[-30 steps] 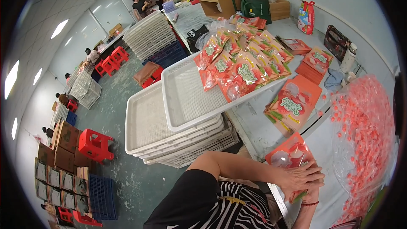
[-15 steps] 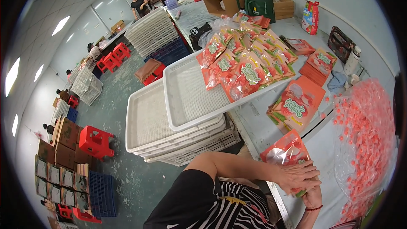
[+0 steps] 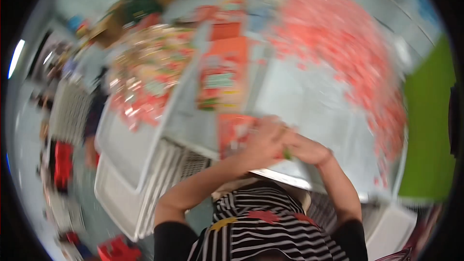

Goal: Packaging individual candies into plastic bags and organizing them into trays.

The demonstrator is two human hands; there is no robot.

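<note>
The picture is blurred by motion. My left hand [image 3: 261,137] and my right hand [image 3: 307,150] lie together on a red and orange snack bag [image 3: 233,133] at the near edge of the pale table [image 3: 295,87]. Both hands press or grip the bag; the fingers overlap and part of the bag is hidden under them. A stack of similar orange bags [image 3: 222,72] lies just beyond it. A wide heap of small pink pieces [image 3: 353,53] covers the table's right side.
A white tray [image 3: 130,140] loaded with several shiny snack bags [image 3: 145,77] sits to the left on stacked white crates [image 3: 145,188]. Cardboard boxes [image 3: 140,9] stand at the back. A green surface [image 3: 430,135] is at the right. Red crates [image 3: 62,164] are on the floor, left.
The view has swung sharply to the right and blurred; the table now fills the middle. My hands stay together on the red bag at the table's near edge.
</note>
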